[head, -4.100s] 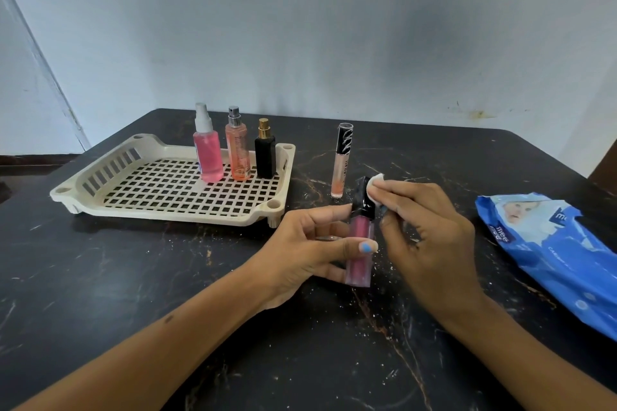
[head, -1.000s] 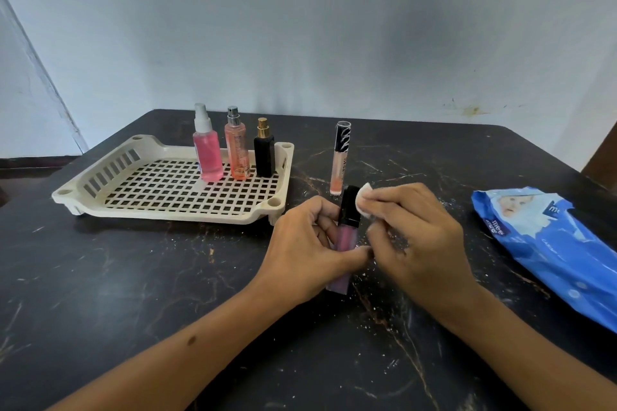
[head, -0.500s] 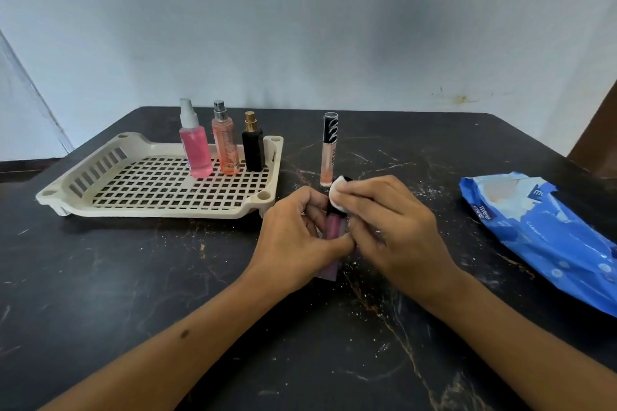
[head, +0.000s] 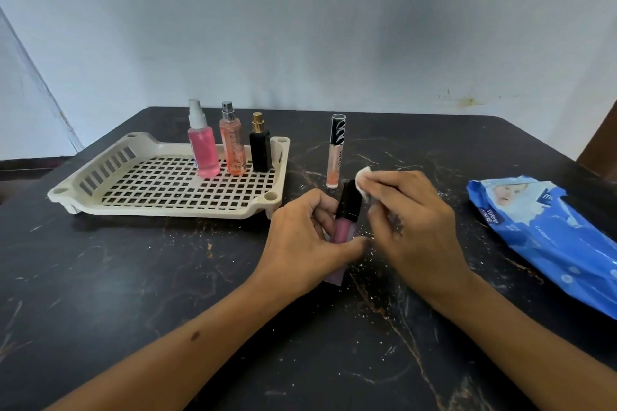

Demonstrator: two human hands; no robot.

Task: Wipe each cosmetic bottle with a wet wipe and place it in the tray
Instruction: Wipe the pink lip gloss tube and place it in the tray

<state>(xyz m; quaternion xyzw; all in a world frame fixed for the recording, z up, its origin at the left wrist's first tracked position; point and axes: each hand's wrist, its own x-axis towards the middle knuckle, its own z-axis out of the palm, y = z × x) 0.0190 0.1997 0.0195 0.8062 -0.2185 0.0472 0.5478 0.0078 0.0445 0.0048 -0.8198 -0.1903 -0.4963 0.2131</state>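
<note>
Both hands meet at the centre of the frame: the left hand (head: pixel 300 240) grips a pink lip gloss tube (head: pixel 344 223) by its body, tilted with its black cap up, while the right hand (head: pixel 410 220) pinches a white wipe (head: pixel 364 181) against the cap. Beneath them spreads a dark marbled tabletop (head: pixel 133 277). A cream slotted tray (head: pixel 167 190) sits at centre left, and a blue wipes packet (head: pixel 547 237) lies at right. Three bottles stand upright along the tray's far right side: pink spray bottle (head: pixel 203 147), peach bottle (head: pixel 233 147), black bottle (head: pixel 260 147). A peach gloss tube (head: pixel 335 153) stands upright on the tabletop, just right of the tray.
</note>
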